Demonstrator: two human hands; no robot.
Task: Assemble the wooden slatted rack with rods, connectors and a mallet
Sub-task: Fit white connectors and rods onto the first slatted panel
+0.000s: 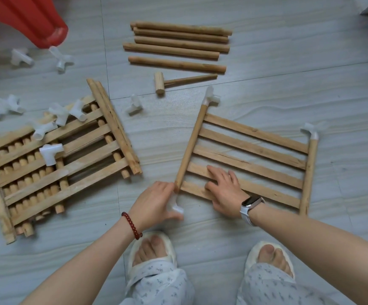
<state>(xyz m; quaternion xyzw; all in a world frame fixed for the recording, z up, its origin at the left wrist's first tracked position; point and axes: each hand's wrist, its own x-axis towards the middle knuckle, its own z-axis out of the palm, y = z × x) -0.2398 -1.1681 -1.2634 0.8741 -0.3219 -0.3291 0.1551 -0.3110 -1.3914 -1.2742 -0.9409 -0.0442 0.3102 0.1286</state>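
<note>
Her left hand (156, 200) pinches a white connector (175, 206) at the panel (251, 150) rod's near end; right hand (224, 191) presses flat, fingers spread. Next: seat it squarely, probably with the mallet (163, 83).

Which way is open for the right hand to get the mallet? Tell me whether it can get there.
Probably yes. The right hand rests flat on the slatted panel, holding nothing, and the mallet lies alone on the floor beyond the panel's far end, nothing covering it.
</note>
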